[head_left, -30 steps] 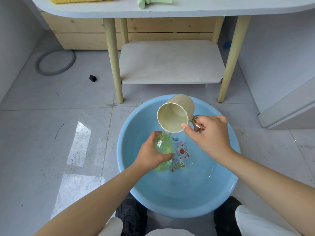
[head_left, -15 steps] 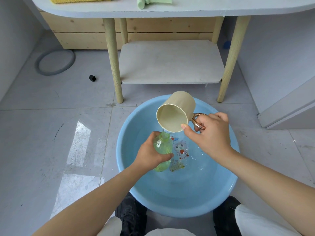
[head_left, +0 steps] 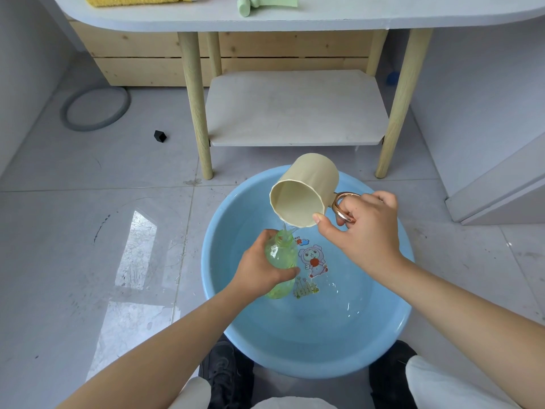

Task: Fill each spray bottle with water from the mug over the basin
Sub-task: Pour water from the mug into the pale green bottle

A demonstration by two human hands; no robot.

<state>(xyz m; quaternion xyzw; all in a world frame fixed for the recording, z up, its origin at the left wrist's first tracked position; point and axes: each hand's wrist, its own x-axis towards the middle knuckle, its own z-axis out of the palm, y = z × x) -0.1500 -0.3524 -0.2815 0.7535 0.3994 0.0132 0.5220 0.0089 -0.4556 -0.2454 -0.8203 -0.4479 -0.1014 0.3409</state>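
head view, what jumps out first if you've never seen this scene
The big blue basin on the tiled floor fills the lower middle of the view. Over it, the right hand tips a beige mug by its rose-gold handle, and a thin stream falls into the open neck of a green spray bottle held by the left hand. A cartoon sticker shows on the basin floor beside the bottle.

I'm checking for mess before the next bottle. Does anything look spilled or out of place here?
Slightly. A wet patch glistens on the floor tiles left of the blue basin. A green spray head lies on the table, off the green bottle, as filling requires. The pour from the mug falls over the basin.
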